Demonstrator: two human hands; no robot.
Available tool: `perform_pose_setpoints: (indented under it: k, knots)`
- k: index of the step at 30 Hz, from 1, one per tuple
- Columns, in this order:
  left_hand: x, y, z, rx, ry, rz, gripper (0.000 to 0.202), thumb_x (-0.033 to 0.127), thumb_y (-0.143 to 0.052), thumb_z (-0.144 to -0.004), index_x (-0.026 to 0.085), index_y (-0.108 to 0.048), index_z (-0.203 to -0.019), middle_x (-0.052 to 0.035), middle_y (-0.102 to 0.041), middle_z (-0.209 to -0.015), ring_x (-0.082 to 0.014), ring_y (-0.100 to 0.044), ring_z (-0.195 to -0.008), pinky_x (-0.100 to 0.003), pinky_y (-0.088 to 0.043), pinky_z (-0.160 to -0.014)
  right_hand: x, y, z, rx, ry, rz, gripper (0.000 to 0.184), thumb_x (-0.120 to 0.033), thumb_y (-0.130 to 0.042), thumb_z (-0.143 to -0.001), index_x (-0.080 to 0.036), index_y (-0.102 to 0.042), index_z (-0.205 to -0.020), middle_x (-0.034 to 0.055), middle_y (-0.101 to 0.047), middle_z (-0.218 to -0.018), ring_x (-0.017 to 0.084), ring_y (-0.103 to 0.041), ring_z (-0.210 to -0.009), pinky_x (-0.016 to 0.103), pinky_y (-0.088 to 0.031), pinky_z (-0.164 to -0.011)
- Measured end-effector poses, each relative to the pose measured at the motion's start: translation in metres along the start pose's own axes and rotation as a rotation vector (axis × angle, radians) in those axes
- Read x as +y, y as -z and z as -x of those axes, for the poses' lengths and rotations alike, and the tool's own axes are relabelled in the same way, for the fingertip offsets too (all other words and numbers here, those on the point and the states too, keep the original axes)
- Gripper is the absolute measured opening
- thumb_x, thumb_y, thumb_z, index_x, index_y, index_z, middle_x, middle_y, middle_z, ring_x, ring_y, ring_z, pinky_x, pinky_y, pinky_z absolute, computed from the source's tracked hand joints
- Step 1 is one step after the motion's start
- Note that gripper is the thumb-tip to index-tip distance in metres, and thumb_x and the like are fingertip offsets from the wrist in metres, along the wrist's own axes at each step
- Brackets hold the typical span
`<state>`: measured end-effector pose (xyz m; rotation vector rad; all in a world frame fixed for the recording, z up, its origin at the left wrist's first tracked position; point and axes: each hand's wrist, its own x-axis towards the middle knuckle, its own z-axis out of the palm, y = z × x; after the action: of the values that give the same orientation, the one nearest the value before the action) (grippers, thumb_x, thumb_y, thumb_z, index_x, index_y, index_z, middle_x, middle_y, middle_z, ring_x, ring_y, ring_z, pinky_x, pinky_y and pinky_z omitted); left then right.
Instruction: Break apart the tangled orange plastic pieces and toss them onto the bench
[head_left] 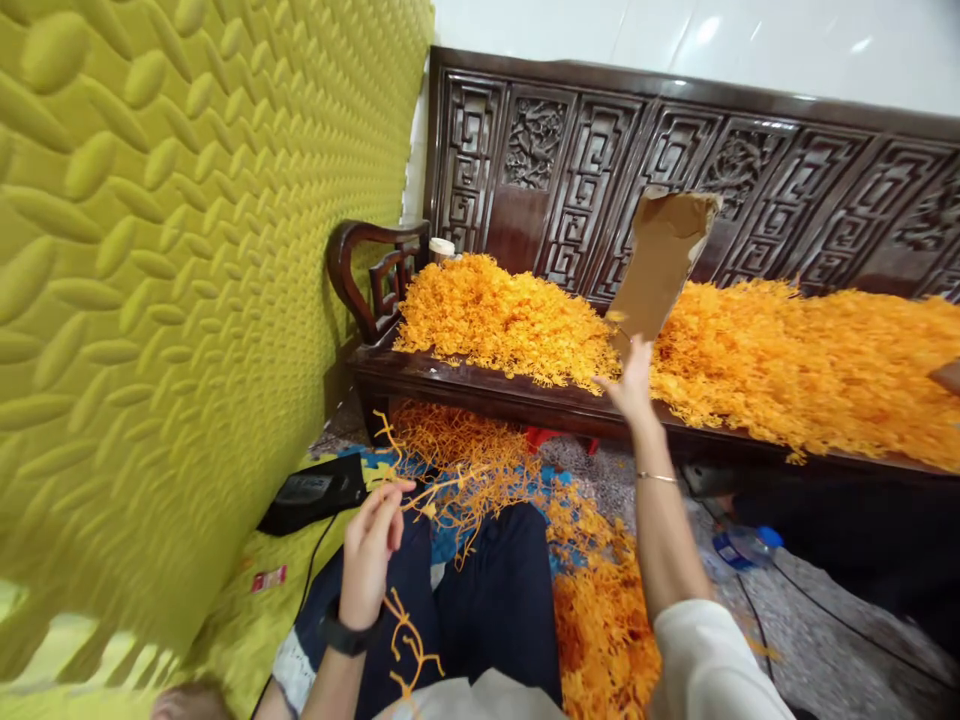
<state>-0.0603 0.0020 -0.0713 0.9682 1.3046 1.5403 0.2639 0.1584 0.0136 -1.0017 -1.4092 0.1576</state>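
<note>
Splaying by orange florets [510, 315], the right hand [634, 385] seems empty; left hand [371, 535] pinches stems [441, 486].

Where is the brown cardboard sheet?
The cardboard sheet is right of centre in the head view, between heaps of orange pieces on the dark wooden bench, directly above the right hand.

1. Bumpy yellow mat [225, 250], left of the left fingers [405, 486].
2. Little red wrapper [269, 578], below and left of them.
3. Blue-capped bottle [733, 549], below and right of the right fingers [640, 354].
4. White tub [441, 246], up and left of those.
</note>
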Motion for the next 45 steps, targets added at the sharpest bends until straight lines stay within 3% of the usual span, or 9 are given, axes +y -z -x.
perform_pose_setpoints:
  k: [5, 13, 25, 31, 36, 39, 41, 43, 45]
  knots:
    - [0.022, -0.010, -0.008, -0.069, -0.001, 0.196, 0.042, 0.049, -0.048, -0.080, 0.012, -0.064, -0.095, 0.0056, -0.043, -0.045, -0.0093, -0.033, -0.041, -0.020, -0.024, -0.041, 0.013, -0.050, 0.057, -0.129, -0.137, -0.085, 0.022, -0.034, -0.066, -0.075, -0.017, -0.065, -0.090, 0.0094, -0.062, -0.107, 0.020, -0.054, -0.105, 0.035, -0.045, -0.089]
    - [0.030, -0.022, -0.007, -0.169, -0.019, 0.462, 0.041, 0.044, -0.049, -0.080, 0.012, -0.055, -0.106, -0.0004, -0.059, -0.064, -0.0151, -0.052, -0.062, -0.028, -0.041, -0.067, -0.081, -0.101, 0.124, -0.815, -0.434, -0.674, 0.028, -0.037, -0.061, -0.080, -0.018, -0.065, -0.101, 0.0058, -0.070, -0.092, 0.016, -0.066, -0.082, 0.033, -0.051, -0.080]
    - [0.017, -0.032, -0.002, -0.407, 0.088, 0.224, 0.038, 0.028, -0.061, -0.079, 0.014, -0.052, -0.114, -0.0043, -0.067, -0.084, -0.0175, -0.063, -0.075, -0.032, -0.048, -0.077, -0.081, -0.107, 0.096, -0.356, -0.558, -0.608, 0.017, -0.033, -0.069, -0.069, -0.017, -0.065, -0.069, -0.0025, -0.060, -0.058, 0.010, -0.054, -0.052, 0.024, -0.047, -0.057]
    - [0.014, -0.021, -0.002, -0.269, -0.200, -0.101, 0.029, 0.027, -0.052, -0.087, 0.017, -0.056, -0.113, -0.0082, -0.070, -0.095, -0.0214, -0.064, -0.091, -0.039, -0.046, -0.088, -0.096, -0.041, 0.092, -0.130, -0.428, -0.381, 0.015, -0.030, -0.066, -0.074, -0.015, -0.066, -0.078, 0.0001, -0.063, -0.064, 0.012, -0.058, -0.060, 0.025, -0.046, -0.061]
    - [0.023, -0.004, 0.002, 0.278, -0.819, -0.415, 0.034, 0.021, -0.049, -0.089, 0.022, -0.053, -0.123, -0.0082, -0.061, -0.122, -0.0237, -0.051, -0.118, -0.045, -0.033, -0.104, -0.110, 0.060, 0.140, 0.698, -0.243, -0.018, 0.015, -0.024, -0.072, -0.068, -0.013, -0.066, -0.077, 0.0004, -0.061, -0.066, 0.013, -0.054, -0.057, 0.026, -0.043, -0.059]
    - [0.008, -0.022, -0.025, 0.482, -0.905, -0.584, 0.048, 0.025, -0.044, -0.092, 0.018, -0.035, -0.138, -0.0146, -0.041, -0.142, -0.0268, -0.037, -0.130, -0.047, -0.028, -0.107, -0.093, 0.109, 0.185, 0.782, -0.401, 0.174, 0.022, -0.030, -0.074, -0.064, -0.014, -0.066, -0.077, 0.0005, -0.060, -0.065, 0.013, -0.054, -0.059, 0.026, -0.043, -0.060]
    - [-0.017, -0.048, -0.048, 0.249, -0.872, -0.855, 0.059, 0.033, -0.047, -0.090, 0.012, -0.028, -0.142, -0.0195, -0.029, -0.148, -0.0305, -0.025, -0.136, -0.050, -0.022, -0.109, -0.077, 0.131, 0.215, 0.606, -0.593, 0.307, 0.031, -0.041, -0.074, -0.061, -0.014, -0.065, -0.074, 0.0014, -0.060, -0.061, 0.015, -0.056, -0.058, 0.027, -0.044, -0.059]
    - [-0.051, -0.075, -0.061, -0.228, -0.709, -1.193, 0.060, 0.035, -0.041, -0.092, 0.004, -0.026, -0.142, -0.0232, -0.024, -0.148, -0.0325, -0.017, -0.138, -0.051, -0.016, -0.110, -0.064, 0.145, 0.240, 0.352, -0.712, 0.397, 0.038, -0.052, -0.068, -0.061, -0.015, -0.063, -0.067, 0.0033, -0.061, -0.058, 0.018, -0.057, -0.057, 0.029, -0.045, -0.058]
    - [-0.087, -0.091, -0.058, -0.583, -0.519, -1.411, 0.054, 0.033, -0.045, -0.091, 0.006, -0.037, -0.136, -0.0233, -0.037, -0.142, -0.0336, -0.031, -0.133, -0.050, -0.025, -0.107, -0.054, 0.150, 0.260, 0.057, -0.733, 0.479, 0.041, -0.058, -0.060, -0.065, -0.016, -0.061, -0.065, 0.0051, -0.062, -0.059, 0.020, -0.059, -0.058, 0.030, -0.046, -0.059]
